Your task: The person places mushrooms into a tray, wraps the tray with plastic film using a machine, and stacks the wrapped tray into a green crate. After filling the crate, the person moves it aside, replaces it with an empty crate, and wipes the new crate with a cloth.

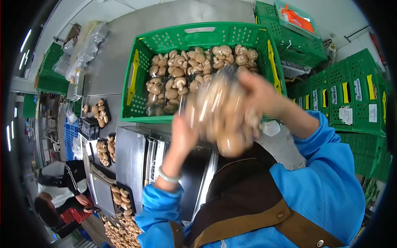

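A film-wrapped pack of brown mushrooms (221, 109) hangs in front of my chest, blurred by motion, with light glinting off its clear wrap. My left hand (184, 134) grips its left side, and a pale bangle circles that wrist. On the pack's upper right, my right hand (258, 91) is closed around it. Just beyond both hands stands a green crate (202, 31) with yellow side handles. Inside it sit rows of mushroom packs (178, 64) in dark trays; the held pack hides part of the nearest rows.
Left of me are a metal wrapping machine (129, 159), filled mushroom trays (99, 113) and loose mushrooms (122, 231). Another person (66, 182) works at lower left. Stacked green crates (343, 91) line the right, and an orange item (295, 18) lies in a basket at upper right.
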### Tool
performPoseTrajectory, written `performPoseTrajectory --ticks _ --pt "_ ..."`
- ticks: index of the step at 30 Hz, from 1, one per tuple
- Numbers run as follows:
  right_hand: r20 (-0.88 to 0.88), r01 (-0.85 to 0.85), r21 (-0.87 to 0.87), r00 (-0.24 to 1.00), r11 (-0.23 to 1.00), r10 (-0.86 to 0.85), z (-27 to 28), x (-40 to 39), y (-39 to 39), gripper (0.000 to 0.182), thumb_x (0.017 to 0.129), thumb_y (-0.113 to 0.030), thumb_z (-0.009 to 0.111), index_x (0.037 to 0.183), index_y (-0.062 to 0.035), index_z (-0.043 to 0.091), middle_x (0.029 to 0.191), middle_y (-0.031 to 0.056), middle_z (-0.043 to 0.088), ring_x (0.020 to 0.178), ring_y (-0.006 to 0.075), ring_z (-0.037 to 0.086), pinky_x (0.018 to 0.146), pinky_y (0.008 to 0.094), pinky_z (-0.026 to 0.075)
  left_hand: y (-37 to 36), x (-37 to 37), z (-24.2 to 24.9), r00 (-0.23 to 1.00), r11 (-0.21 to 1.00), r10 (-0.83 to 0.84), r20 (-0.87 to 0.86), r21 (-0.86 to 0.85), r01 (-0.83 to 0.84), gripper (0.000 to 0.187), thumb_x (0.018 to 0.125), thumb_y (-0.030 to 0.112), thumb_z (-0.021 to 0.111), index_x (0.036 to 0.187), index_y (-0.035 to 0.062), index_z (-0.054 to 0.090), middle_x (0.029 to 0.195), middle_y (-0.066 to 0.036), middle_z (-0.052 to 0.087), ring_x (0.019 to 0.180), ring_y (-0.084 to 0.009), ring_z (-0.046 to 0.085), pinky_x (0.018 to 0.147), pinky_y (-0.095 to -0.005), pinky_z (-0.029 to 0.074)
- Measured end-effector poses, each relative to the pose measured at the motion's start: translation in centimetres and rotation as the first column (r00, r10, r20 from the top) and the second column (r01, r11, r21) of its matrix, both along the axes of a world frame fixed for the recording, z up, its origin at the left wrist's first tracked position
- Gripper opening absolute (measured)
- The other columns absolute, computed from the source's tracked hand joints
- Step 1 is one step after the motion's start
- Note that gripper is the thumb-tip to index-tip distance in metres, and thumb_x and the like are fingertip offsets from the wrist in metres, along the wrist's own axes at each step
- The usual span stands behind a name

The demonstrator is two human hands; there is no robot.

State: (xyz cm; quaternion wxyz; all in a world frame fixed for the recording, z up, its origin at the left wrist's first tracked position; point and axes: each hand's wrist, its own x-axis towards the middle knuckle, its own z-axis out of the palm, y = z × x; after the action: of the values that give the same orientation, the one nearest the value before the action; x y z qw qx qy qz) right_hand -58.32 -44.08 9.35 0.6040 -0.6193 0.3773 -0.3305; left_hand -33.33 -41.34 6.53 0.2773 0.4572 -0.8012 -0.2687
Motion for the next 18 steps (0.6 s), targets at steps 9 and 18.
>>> performPoseTrajectory --ticks 9,18 --pt "0.136 0.069 0.844 0.932 0.532 -0.335 -14.2 -6.1 -7.7 0.029 0.086 -0.016 0.055 0.112 -0.0044 0.059 0.105 0.0086 0.067 0.097 0.0206 0.065 0.09 0.0367 0.049 -14.4 -2.5 -10.7 0.442 0.906 -0.408 0.799 0.293 0.306 0.076 0.077 0.019 0.067 0.145 0.0183 0.033 0.153 -0.014 0.025 0.133 -0.0339 0.038 0.106 -0.0415 0.038" --pt "-0.4 0.357 0.747 0.915 0.561 -0.051 -20.7 -8.0 -9.6 0.033 0.079 -0.036 0.069 0.105 -0.0198 0.06 0.105 0.0027 0.057 0.092 0.0229 0.049 0.087 0.0432 0.037 -10.7 -1.3 -7.0 0.914 0.98 -0.166 0.37 -0.04 0.194 0.049 0.082 0.016 0.058 0.13 0.0098 0.051 0.133 -0.02 0.049 0.116 -0.0374 0.053 0.094 -0.0448 0.046"
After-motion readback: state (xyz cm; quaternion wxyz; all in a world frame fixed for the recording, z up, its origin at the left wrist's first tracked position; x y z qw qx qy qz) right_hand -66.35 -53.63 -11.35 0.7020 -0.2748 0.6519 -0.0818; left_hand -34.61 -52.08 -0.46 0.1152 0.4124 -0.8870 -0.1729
